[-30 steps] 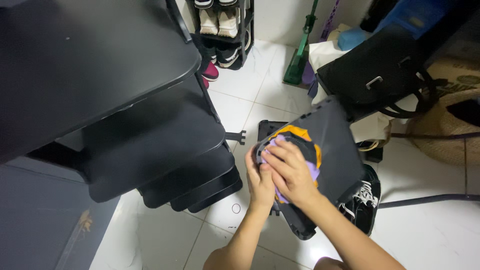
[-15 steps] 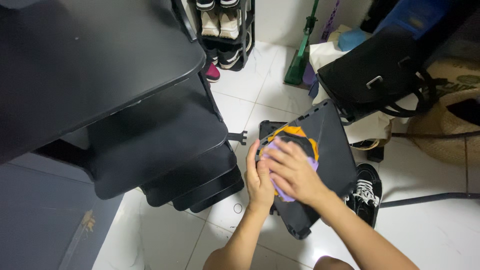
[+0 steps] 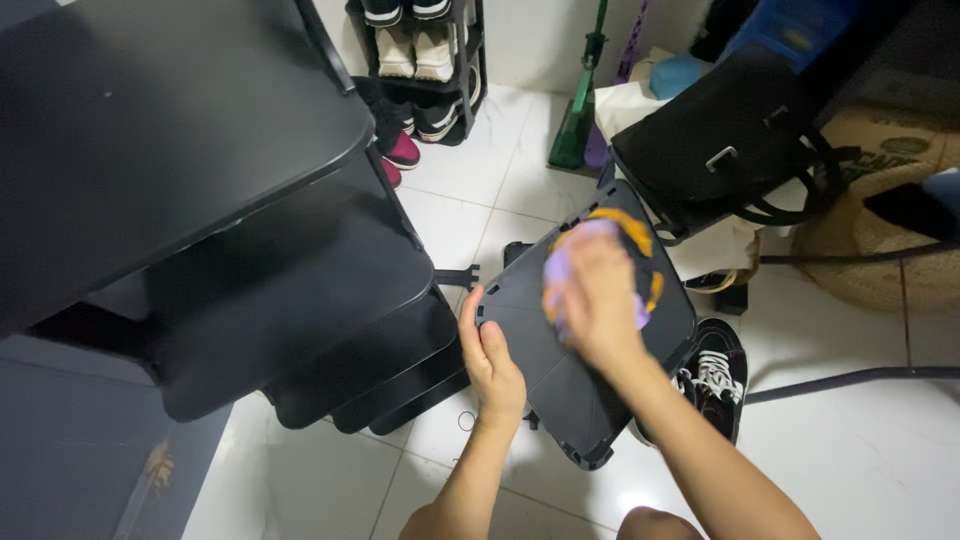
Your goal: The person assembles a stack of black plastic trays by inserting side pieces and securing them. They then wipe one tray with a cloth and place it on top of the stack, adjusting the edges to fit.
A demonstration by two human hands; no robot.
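The left hand [image 3: 492, 362] grips the near left edge of a dark panel [image 3: 560, 370], tilted above the tiled floor [image 3: 870, 440]. The right hand [image 3: 598, 296], blurred, presses a purple-and-orange cloth [image 3: 640, 262] flat against the panel's upper part, forearm angled across it.

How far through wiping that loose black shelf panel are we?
Done: cannot tell; no wiped patch stands out on the black panel. In hand: the left hand grips the panel's left edge, and the right hand presses a purple and orange cloth onto its upper half, blurred. Left: the panel's lower half, nearer the person, is not under the cloth.
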